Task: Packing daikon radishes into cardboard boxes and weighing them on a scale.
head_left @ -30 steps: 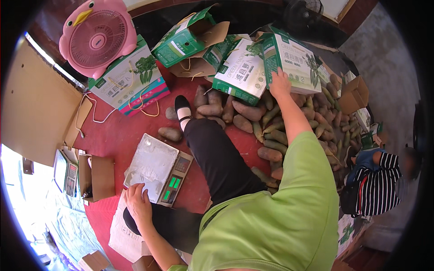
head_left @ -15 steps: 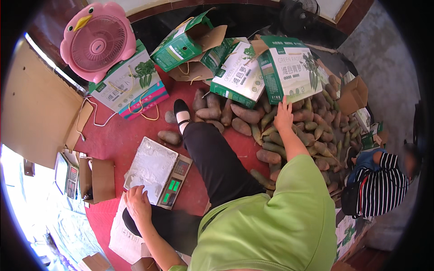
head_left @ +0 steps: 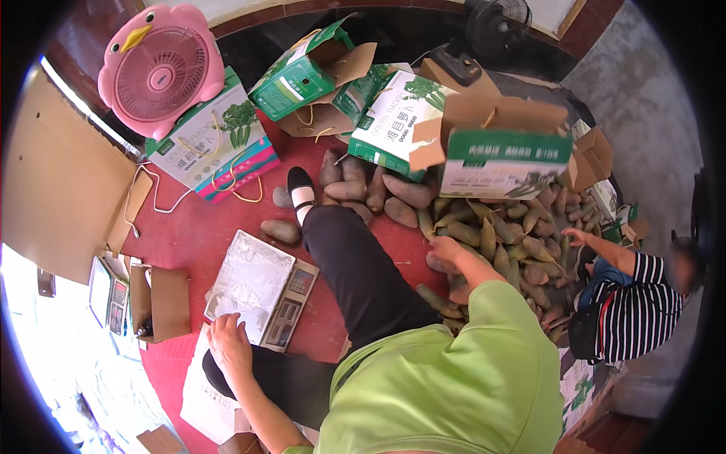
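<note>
My left hand (head_left: 229, 344) rests by my bent knee at the near edge of a flat-topped digital scale (head_left: 251, 280). Its fingers are loosely apart and hold nothing. Over a reddish-brown radish (head_left: 439, 265) at the near left side of the heap is my right hand (head_left: 451, 255); its fingertips are too unclear to show whether they grip it. Green and brown radishes (head_left: 522, 253) are piled beyond that hand. A green-and-white carton (head_left: 503, 170), flaps open, stands tilted at the heap's far side, with no hand on it.
More cartons (head_left: 397, 121) stand along the back, with a pink bird-shaped fan (head_left: 162, 72) at the far left. At the right, a person in a striped shirt (head_left: 639, 318) reaches a hand (head_left: 578, 236) toward the heap. A small brown box (head_left: 170, 303) sits left of the scale.
My right hand has left the carton and come back to the near radishes. The carton has tipped, its open top now showing. The other person's arm has stretched out. The scale's green display has gone dark.
</note>
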### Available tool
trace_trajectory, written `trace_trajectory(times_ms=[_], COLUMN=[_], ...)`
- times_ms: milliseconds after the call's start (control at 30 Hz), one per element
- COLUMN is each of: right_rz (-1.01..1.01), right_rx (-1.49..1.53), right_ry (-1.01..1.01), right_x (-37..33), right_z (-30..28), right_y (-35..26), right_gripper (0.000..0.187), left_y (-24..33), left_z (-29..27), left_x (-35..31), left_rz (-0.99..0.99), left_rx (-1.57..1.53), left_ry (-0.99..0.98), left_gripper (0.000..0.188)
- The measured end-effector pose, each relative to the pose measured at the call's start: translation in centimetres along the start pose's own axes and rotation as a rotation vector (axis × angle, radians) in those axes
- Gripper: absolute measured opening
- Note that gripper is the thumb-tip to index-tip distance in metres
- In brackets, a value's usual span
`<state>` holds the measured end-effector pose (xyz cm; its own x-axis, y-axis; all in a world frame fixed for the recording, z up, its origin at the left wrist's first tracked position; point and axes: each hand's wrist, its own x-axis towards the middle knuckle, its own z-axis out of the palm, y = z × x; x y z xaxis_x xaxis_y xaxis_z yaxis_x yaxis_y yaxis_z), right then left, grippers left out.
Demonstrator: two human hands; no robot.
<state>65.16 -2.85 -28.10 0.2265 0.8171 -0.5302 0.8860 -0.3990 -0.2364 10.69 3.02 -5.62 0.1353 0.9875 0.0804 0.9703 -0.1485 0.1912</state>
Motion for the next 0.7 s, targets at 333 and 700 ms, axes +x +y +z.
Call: trace_trajectory(times_ms=[333,700], right_rz=[-0.277,0.063], right_rx=[0.353,0.975], right_ry=[0.289,0.494], right_x=[-7.1,-9.9], right_z=[-12.8,-12.7], right_y=[-12.7,-9.1], right_gripper=[0.052,0.055], left_y=[0.4,0.4], left_z=[0.3,0.0], left_x=[0.2,0.2], left_rz=[-0.025,-0.003], left_rx=[-0.024,-0.029], left_ry=[-0.017,-0.003], left_gripper=[0.019,0.019])
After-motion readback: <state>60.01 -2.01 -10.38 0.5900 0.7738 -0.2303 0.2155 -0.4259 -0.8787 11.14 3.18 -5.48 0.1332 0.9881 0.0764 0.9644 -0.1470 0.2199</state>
